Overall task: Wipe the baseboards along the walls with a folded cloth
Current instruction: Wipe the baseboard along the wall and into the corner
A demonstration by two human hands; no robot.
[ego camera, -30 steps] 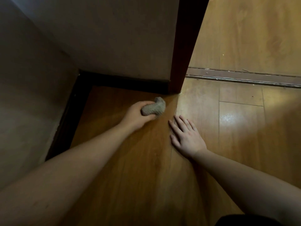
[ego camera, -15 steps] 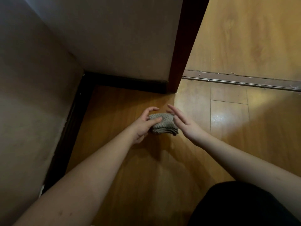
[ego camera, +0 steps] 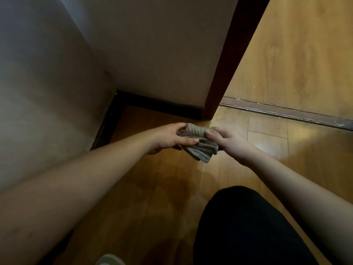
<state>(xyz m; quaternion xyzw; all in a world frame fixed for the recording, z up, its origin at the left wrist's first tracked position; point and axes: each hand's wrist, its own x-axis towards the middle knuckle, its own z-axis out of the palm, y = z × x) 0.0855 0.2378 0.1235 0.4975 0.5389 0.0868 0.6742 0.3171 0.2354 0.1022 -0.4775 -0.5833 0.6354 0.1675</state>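
Observation:
A grey knitted cloth hangs folded in the air above the wooden floor, held from both sides. My left hand grips its left end with thumb and fingers. My right hand pinches its right end, thumb on top. A dark baseboard runs along the foot of the far wall and meets a second dark baseboard along the left wall at the corner. Both hands are well short of either baseboard.
A dark red door frame stands right of the far wall. A metal threshold strip crosses the floor beyond it. My dark-clad knee fills the lower right, and a pale shoe tip shows at the bottom edge.
My right hand lifted off the floor and took hold of the cloth's right end. The cloth rose from near the floor and now hangs between both hands, closer to me.

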